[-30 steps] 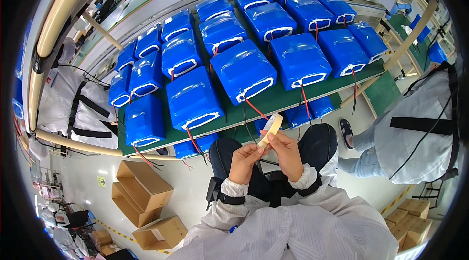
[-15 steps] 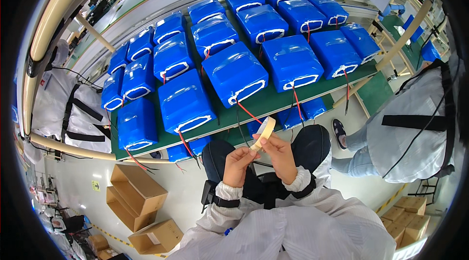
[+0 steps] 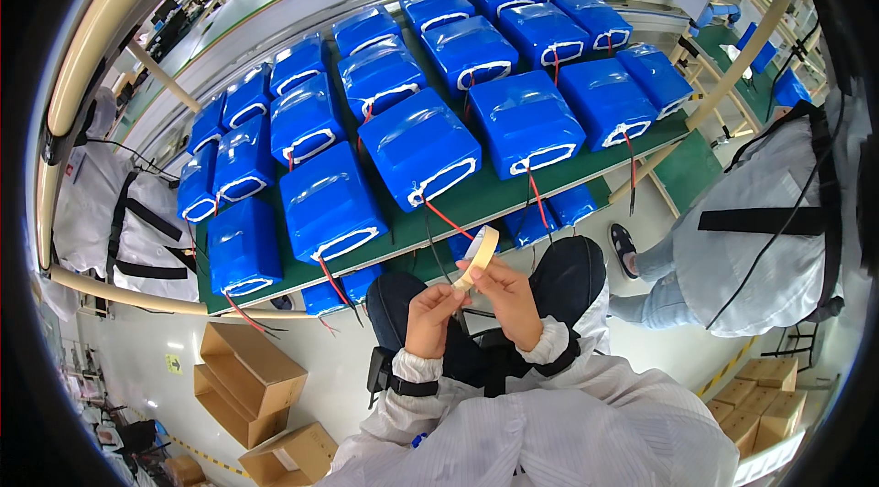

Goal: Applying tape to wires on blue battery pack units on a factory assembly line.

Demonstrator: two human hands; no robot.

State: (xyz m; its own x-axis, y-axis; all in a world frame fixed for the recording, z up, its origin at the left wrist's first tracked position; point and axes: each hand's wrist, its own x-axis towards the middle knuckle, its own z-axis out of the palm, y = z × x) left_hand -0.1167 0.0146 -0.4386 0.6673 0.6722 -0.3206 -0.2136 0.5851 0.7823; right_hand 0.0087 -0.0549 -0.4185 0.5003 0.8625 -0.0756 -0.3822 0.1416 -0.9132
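- Beyond the hands, the green table (image 3: pixel 586 178) ran across the view, tilted up to the right, and carried rows of blue wrapped packs.
- To the right of the hands, another person in a pale coat with dark straps (image 3: pixel 769 240) stood beside the table's end, one shoe showing near the table leg.
- To the left of the hands, a second pale coat with dark straps (image 3: pixel 110 212) showed at the table's other end.
- Just beyond the hands, two large blue packs (image 3: pixel 423 146) and (image 3: pixel 526 121) lay at the table's near edge, their red and black wires (image 3: pixel 536 199) hanging down over it.
- Below and left of the hands, open cardboard boxes (image 3: pixel 247 377) sat on the floor.
- The left hand (image 3: pixel 432 318) was closed around the lower part of a roll of tan tape (image 3: pixel 476 256), fingers curled.
- The right hand (image 3: pixel 508 299) pinched the same roll from the other side, fingertips touching it.
- The roll stood edge-on between both hands, above the lap and just short of the table's edge.
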